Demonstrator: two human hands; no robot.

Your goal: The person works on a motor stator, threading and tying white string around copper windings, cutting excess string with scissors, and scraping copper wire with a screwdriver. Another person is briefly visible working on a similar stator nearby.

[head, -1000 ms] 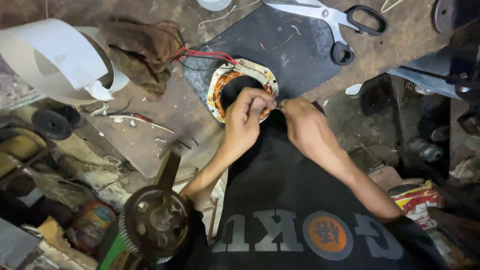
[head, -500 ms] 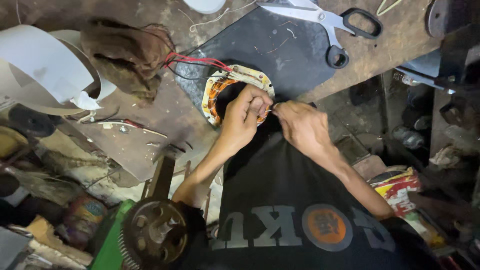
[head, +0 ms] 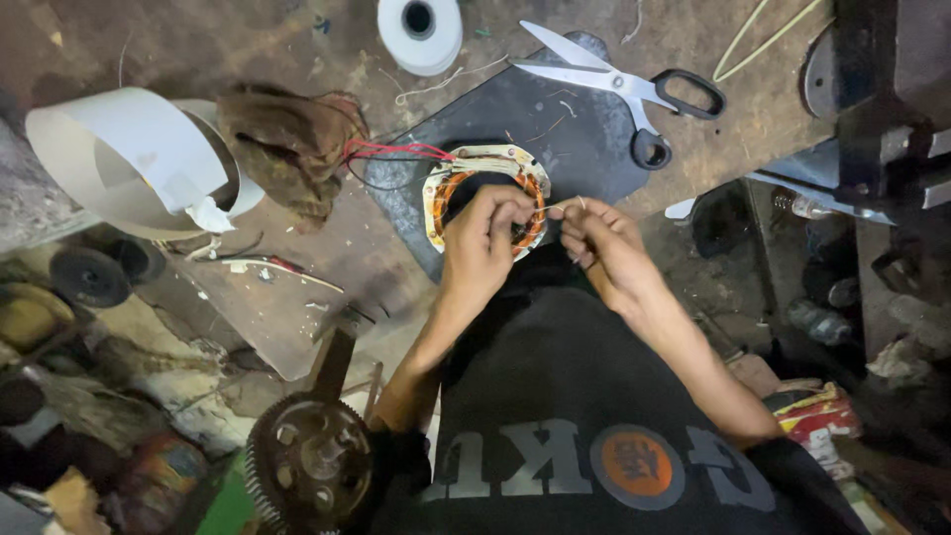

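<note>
- Nearest to me, I am seeing a rusty toothed metal gear wheel [head: 312, 464] sitting well below the round copper-wound motor stator [head: 485, 198].
- My left hand [head: 482, 248] is resting on the stator's lower rim, fingertips pinching one end of a thin pale thread [head: 560, 206].
- My right hand [head: 601, 243] is sitting just right of the stator, fingers pinching the thread's other end.
- The stator is lying on a dark flat rubber mat [head: 584, 139], red wires [head: 386, 151] trailing off its left side.
- Beyond the stator, black-handled steel scissors [head: 619, 84] are lying up and right.
- A white tape roll [head: 420, 33] is standing farthest, above the stator.
</note>
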